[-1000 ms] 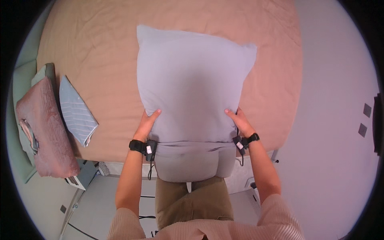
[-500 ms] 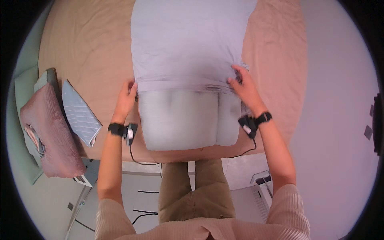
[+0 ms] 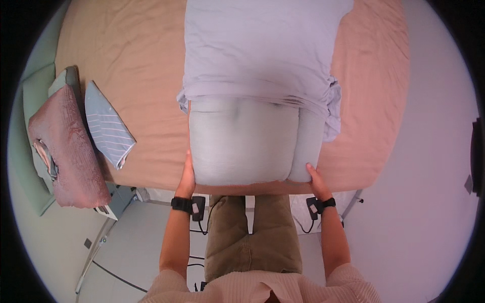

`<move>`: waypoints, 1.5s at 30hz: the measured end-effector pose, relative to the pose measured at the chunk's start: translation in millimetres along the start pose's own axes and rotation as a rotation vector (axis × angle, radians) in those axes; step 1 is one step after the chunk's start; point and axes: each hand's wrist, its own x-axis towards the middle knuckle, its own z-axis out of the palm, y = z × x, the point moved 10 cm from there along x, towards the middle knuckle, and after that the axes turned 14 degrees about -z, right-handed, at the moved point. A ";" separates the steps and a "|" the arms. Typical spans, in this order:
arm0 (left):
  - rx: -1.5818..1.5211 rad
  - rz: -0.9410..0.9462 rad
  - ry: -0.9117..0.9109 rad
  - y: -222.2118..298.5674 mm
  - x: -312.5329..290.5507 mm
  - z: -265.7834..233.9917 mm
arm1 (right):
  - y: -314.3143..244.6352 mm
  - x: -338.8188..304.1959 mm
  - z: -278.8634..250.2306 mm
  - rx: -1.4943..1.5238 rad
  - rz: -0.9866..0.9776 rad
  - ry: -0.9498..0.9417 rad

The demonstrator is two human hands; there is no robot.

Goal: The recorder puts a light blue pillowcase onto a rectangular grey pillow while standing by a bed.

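One pale pillow (image 3: 242, 146), on the bed (image 3: 156, 136), its near end by the front edge, far part under one lilac-grey pillowcase (image 3: 257, 50). Two hands: your left hand (image 3: 186, 178) at the pillow's left side; your right hand (image 3: 319, 184), thumb atop the near right corner. Fingers partly hidden; cannot tell if either grips. To your left: one striped cloth (image 3: 107, 129), one pink cushion (image 3: 73, 141). Room beside the pillow: leftward to the cloth, rightward to the bed's edge.

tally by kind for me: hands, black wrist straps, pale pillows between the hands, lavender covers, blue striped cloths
left hand, right hand: 2
black wrist straps: 2
pale pillow: 1
lavender cover: 1
blue striped cloth: 1
total: 7
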 end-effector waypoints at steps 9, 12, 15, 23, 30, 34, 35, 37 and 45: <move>-0.504 0.430 -0.362 103.6 -116.2 2.1 | -198.3 -88.9 16.6 0.510 -0.624 0.124; -0.414 0.684 -0.388 174.5 -169.6 55.3 | -273.5 -105.3 64.0 0.210 -0.888 -0.046; -0.119 0.953 -0.219 224.8 -215.5 90.1 | -330.7 -113.0 117.7 -0.206 -1.052 -0.180; 0.880 1.147 -0.002 195.0 -168.4 188.1 | -406.4 -61.8 198.4 -0.698 -1.353 -0.285; 1.481 0.757 0.229 193.2 -51.2 199.1 | -422.0 -43.8 237.6 -0.618 -1.286 -0.345; 1.240 1.096 0.125 195.3 -126.4 205.0 | -430.0 -44.0 227.4 -0.661 -1.401 -0.290; 1.236 1.102 0.132 195.4 -134.7 204.6 | -430.6 -42.3 227.7 -0.639 -1.365 -0.304; 1.278 1.051 0.067 190.1 -139.3 211.0 | -435.9 -39.4 227.0 -0.619 -1.335 -0.318; 1.135 1.205 0.020 191.4 -157.5 204.6 | -428.7 -26.3 224.8 -0.498 -1.259 -0.387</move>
